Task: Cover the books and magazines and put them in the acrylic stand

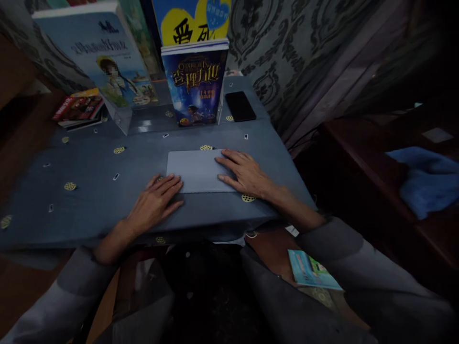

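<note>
A plain, pale grey-blue flat rectangle [197, 169] lies on the table; I cannot tell whether it is paper or a thin closed cover. My left hand [154, 198] rests at its left lower corner, with the fingertips touching its edge and the fingers outstretched. On its right end lies my right hand [247, 174], spread flat with the fingers apart and covering the corner there. Neither hand grips anything. Behind the rectangle, a dark blue book [197, 91] stands upright in a clear stand.
The table has a grey-blue patterned cloth [89, 205]. A black phone [240, 106] lies at the back right. A light blue book [96, 62] stands at the back left, beside stacked books [81, 109]. Below the table is a turquoise book [311, 270]; a blue cloth [426, 179] lies far right.
</note>
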### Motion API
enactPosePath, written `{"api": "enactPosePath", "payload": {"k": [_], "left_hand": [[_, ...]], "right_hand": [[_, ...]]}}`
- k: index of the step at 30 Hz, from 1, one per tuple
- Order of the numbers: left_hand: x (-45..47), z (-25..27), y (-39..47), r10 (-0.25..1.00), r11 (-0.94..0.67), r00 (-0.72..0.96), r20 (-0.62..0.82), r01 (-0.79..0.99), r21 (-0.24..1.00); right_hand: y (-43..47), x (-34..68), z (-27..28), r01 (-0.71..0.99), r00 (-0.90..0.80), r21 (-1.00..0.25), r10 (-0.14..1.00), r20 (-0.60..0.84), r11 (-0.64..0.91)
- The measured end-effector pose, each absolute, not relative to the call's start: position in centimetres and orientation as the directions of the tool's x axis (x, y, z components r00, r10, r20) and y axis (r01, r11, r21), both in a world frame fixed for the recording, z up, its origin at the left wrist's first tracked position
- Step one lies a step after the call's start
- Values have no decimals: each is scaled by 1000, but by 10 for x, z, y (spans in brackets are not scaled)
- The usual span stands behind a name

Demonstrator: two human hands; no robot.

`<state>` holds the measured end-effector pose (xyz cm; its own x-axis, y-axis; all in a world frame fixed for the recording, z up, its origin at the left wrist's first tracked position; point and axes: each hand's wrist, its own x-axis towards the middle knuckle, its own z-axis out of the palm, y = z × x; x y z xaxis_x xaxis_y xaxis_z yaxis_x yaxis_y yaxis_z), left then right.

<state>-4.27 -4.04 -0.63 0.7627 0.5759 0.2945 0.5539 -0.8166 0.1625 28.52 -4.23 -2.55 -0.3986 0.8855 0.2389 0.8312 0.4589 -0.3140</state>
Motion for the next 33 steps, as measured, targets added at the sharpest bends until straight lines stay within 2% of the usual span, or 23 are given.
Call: {"api": "enactPosePath", "payload": {"k": [12, 17, 19, 21, 24, 26, 28, 29, 31, 33], "left_hand": [[-54, -13, -86, 513, -853, 759, 402, 503, 138], [-52, -13, -108, 452, -862, 758, 471, 506, 13], [-50, -12, -109, 423, -865, 766, 484, 500, -34], [-48, -8, -106, 403, -876, 763, 505, 482, -29], [-41, 4, -98, 435, -887, 698, 569, 440, 139], [-34, 14, -91, 540, -841, 623, 566, 416, 344], [-26, 25, -83, 708, -702, 505, 494, 428, 569], [-21, 30, -79, 786, -611, 431, 443, 431, 665], [-12, 39, -70, 892, -445, 273, 359, 398, 802], [-3, 45, -63, 942, -333, 159, 296, 315, 889]], "right_hand": [[-123, 277, -22, 822, -486, -242, 857, 173, 516], [-164, 270, -16, 837, -488, -203, 861, 143, 509], [-169, 274, -12, 815, -492, -257, 854, 168, 520], [-166, 281, -7, 749, -503, -379, 839, 209, 544], [-150, 291, 0, 593, -444, -618, 850, 282, 515], [-133, 293, 2, 500, -279, -771, 916, 287, 394], [-112, 288, 1, 364, -39, -904, 974, 224, 222], [-101, 282, 0, 264, 75, -952, 981, 180, 154], [-78, 267, -3, 29, 224, -993, 967, 122, 118], [-60, 249, -4, -164, 242, -981, 968, 60, 102]]}}
